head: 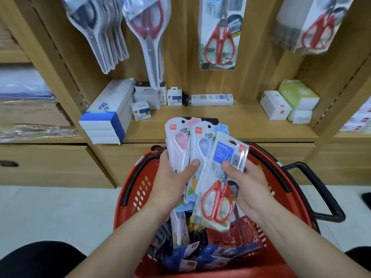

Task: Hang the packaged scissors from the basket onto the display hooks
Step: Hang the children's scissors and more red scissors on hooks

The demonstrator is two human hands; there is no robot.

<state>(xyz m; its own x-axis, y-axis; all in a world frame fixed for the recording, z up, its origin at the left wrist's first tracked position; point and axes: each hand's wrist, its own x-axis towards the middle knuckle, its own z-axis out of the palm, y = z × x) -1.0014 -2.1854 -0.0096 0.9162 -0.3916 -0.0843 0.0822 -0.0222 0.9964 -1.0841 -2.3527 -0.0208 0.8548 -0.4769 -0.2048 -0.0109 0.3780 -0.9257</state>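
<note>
Display wall (180,49): light wood back panel with slotted uprights on both sides; it fills the upper half of the view.
Floor (50,213): pale and smooth, running under the unit's drawer fronts.
Shelf (241,121): wooden ledge below the hanging rows; it carries a blue-and-white box stack (108,115) at the left, small white boxes in the middle and a green box (297,93) at the right.
Basket (128,187): red with slotted walls and a black handle (321,189), on the floor before the unit; loose scissor packs (200,253) lie inside.
Hung packs: a grey-handled bunch (96,33), a long red-handled bunch (150,37), a red-handled card (218,37) and a tilted bunch (313,27).
Hands: above the basket. The left hand (170,183) grips a pink pack (177,143) and a blue pack (202,145), fanned, thumb across them. The right hand (249,185) pinches a red-handled scissors pack (218,189) that overlaps the blue one.
</note>
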